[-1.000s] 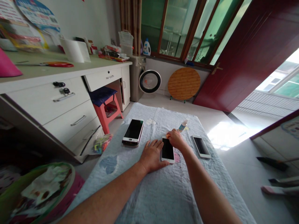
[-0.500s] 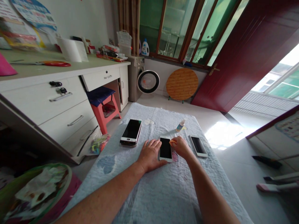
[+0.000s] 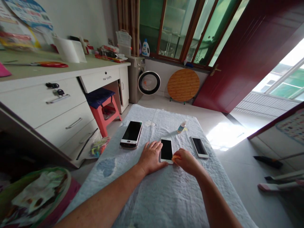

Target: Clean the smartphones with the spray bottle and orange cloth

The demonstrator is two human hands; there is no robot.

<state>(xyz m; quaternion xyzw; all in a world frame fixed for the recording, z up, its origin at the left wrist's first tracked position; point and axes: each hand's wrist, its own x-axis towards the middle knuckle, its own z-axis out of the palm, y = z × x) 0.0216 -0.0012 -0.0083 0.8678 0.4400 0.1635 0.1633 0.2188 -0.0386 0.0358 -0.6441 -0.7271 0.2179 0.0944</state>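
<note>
A white smartphone (image 3: 166,150) with a dark screen lies face up on the cloth-covered table. My left hand (image 3: 151,156) holds it in place, fingers along its left edge and thumb at its bottom edge. Pinched in my right hand (image 3: 186,161) is a small orange cloth (image 3: 175,158), pressed against the phone's lower right edge; most of the cloth is hidden by the fingers. To the left lies a stack of smartphones (image 3: 131,131), a white-framed one on top. Another white smartphone (image 3: 199,147) rests on the right. Behind stands a small spray bottle (image 3: 181,127).
A pale blue quilted cloth (image 3: 152,196) covers the table. At left are a white desk (image 3: 71,91), a red stool (image 3: 104,110) and a waste bin (image 3: 68,190). Farther back are a washing machine (image 3: 136,80) with its door open and a round wooden board (image 3: 183,85).
My right hand has slid with the orange cloth down the phone's right edge, from near the top to the lower corner. My left hand stays on the phone. The view has shifted slightly.
</note>
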